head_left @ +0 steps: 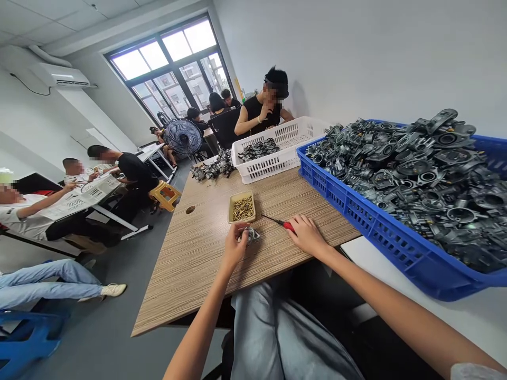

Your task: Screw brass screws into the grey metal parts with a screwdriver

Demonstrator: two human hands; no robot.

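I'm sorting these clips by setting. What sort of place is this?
Probably a small assembly workshop in an office-like room: a blue crate heaped with grey metal parts, a tray of brass screws, the left hand holding one part, the right hand on a screwdriver.

Both bare forearms reach forward, elbows low; the left hand (236,244) is curled with fingertips pinched together, and the right hand (307,234) lies palm down near it, fingers bent closed
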